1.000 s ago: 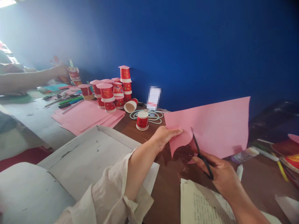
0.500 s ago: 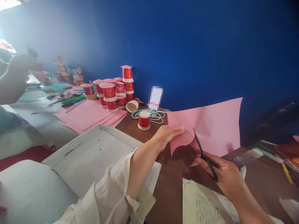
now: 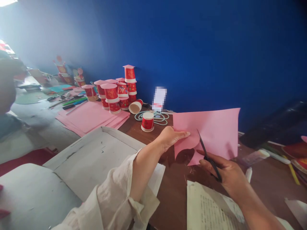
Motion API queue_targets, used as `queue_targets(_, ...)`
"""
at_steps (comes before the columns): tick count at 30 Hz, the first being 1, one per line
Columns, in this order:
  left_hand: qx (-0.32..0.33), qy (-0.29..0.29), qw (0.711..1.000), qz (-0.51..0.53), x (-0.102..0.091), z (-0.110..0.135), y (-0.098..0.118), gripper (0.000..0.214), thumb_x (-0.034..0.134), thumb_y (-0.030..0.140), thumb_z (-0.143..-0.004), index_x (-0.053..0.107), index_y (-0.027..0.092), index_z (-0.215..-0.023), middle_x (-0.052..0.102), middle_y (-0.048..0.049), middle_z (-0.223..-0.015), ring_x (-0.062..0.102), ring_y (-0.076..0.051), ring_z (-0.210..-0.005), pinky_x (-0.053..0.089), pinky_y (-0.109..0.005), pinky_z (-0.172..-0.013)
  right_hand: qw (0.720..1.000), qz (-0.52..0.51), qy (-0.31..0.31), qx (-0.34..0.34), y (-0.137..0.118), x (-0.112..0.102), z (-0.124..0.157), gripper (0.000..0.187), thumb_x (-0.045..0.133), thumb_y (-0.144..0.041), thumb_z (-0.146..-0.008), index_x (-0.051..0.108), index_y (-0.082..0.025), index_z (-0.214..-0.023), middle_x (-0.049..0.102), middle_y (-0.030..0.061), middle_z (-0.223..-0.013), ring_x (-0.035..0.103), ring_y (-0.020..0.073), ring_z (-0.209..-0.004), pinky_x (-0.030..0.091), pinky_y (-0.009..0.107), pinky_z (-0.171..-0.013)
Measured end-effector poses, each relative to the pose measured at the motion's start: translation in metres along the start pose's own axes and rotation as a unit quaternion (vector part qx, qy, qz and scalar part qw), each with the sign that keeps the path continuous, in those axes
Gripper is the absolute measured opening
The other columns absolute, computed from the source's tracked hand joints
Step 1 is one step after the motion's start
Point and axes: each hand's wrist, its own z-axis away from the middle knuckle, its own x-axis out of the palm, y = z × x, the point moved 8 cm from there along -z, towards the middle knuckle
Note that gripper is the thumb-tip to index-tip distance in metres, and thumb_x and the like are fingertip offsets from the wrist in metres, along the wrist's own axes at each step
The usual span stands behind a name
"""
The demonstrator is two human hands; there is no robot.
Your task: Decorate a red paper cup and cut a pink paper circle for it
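Nearest me, printed pages (image 3: pixel 208 204) lie on the brown tabletop (image 3: pixel 172 201), and just beyond them is the person's right hand (image 3: pixel 231 179), its fingers curled around the handles of the black scissors (image 3: pixel 205 151). The scissors point away from that hand, their long axis slanting from the near right to the far left, the tip set against the pink sheet (image 3: pixel 220 127). How wide the blades stand apart I can't make out from here. To the left, the left hand (image 3: pixel 169 139) pinches the sheet's left part, thumb flat on top, other fingers hidden behind. The sheet is held up with its long axis running left to right, so the blades cross it at a slant. A curved cut edge bends from the near left towards the blades, and the thumb tip sits just left of the scissors' tip. Farther off stand a lone red cup (image 3: pixel 147 122), then stacked cups (image 3: pixel 111 93) near the blue wall (image 3: pixel 203 48).
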Motion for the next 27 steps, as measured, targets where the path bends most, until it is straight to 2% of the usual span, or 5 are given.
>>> queue_targets(4, -0.006, -0.027, 0.999, 0.025, 0.004, 0.003, 0.001, 0.050, 0.093, 0.040, -0.056, 0.078, 0.013, -0.094, 0.076, -0.0130, -0.106, 0.071, -0.024, -0.094, 0.053, -0.036, -0.093, 1.000, -0.005, 0.028, 0.008, -0.012, 0.000, 0.008, 0.065, 0.075, -0.070, -0.064, 0.080, -0.022, -0.106, 0.059, -0.0014, -0.060, 0.051, 0.0138, -0.057, 0.046, 0.025, -0.054)
queue_targets(8, -0.027, -0.043, 0.998, 0.024, 0.008, 0.009, 0.002, 0.047, 0.093, 0.038, -0.057, 0.077, 0.013, -0.093, 0.076, -0.0122, -0.103, 0.070, -0.023, -0.091, 0.053, -0.035, -0.091, 0.999, -0.021, 0.028, 0.009, -0.020, 0.003, 0.013, 0.063, 0.074, -0.070, -0.064, 0.081, -0.022, -0.104, 0.056, -0.0018, -0.058, 0.049, 0.0139, -0.056, 0.045, 0.026, -0.054)
queue_targets(14, -0.036, -0.040, 0.999, -0.006, 0.008, 0.012, 0.005, 0.036, 0.089, 0.037, -0.061, 0.076, 0.016, -0.086, 0.077, -0.0077, -0.089, 0.069, -0.024, -0.090, 0.053, -0.034, -0.085, 1.000, -0.008, 0.028, 0.010, -0.016, 0.000, 0.010, 0.061, 0.073, -0.067, -0.067, 0.080, -0.020, -0.105, 0.058, -0.0013, -0.059, 0.050, 0.0149, -0.058, 0.046, 0.027, -0.057)
queue_targets(19, -0.021, -0.045, 0.999, 0.001, 0.008, 0.008, 0.005, 0.033, 0.087, 0.037, -0.063, 0.076, 0.016, -0.086, 0.075, -0.0069, -0.083, 0.070, -0.025, -0.090, 0.053, -0.033, -0.083, 1.000, 0.000, -0.005, -0.001, -0.013, 0.001, 0.006, 0.059, 0.078, -0.064, -0.062, 0.081, -0.021, -0.103, 0.059, -0.0012, -0.057, 0.052, 0.0162, -0.058, 0.048, 0.028, -0.059)
queue_targets(27, 0.006, -0.034, 0.999, 0.007, 0.007, 0.026, 0.018, 0.027, 0.086, 0.034, -0.065, 0.077, 0.018, -0.084, 0.076, -0.0071, -0.084, 0.070, -0.025, -0.091, 0.053, -0.033, -0.085, 0.998, 0.044, 0.033, -0.010, -0.019, -0.003, 0.012, 0.060, 0.071, -0.070, -0.067, 0.081, -0.024, -0.105, 0.066, -0.0006, -0.063, 0.058, 0.0176, -0.062, 0.051, 0.028, -0.062)
